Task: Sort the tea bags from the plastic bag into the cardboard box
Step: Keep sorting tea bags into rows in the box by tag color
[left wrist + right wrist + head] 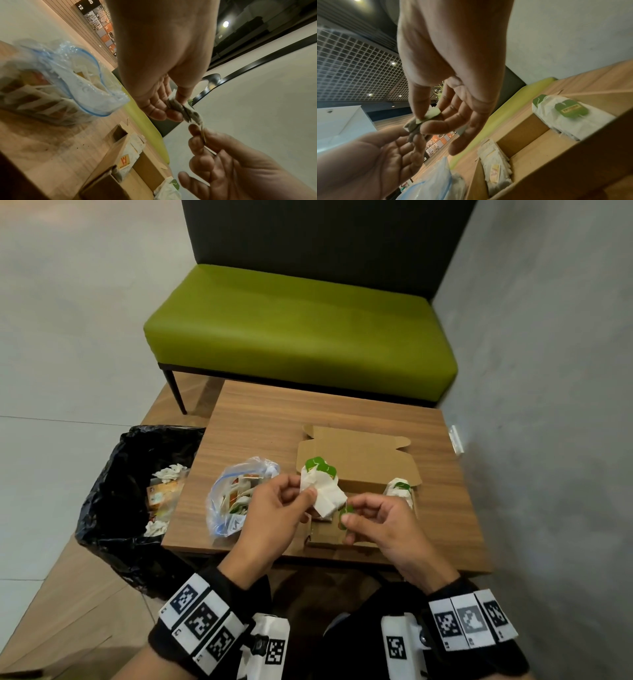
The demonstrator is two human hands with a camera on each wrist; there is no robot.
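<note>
My left hand (306,498) pinches a small bunch of white tea bags with green tags (323,489) above the near part of the cardboard box (359,460), whose lid stands open. My right hand (348,511) pinches one green tag (431,115) that hangs from the bunch. The clear plastic bag (229,501) with a blue zip lies open left of the box and holds several tea bags. More green-tagged tea bags (565,115) lie in the box's right compartment, and pale sachets (494,166) fill another compartment.
A bin lined with a black bag (137,491), with paper scraps inside, stands at the wooden table's (274,422) left edge. A green bench (301,326) stands beyond the table. A grey wall (548,405) runs close along the right.
</note>
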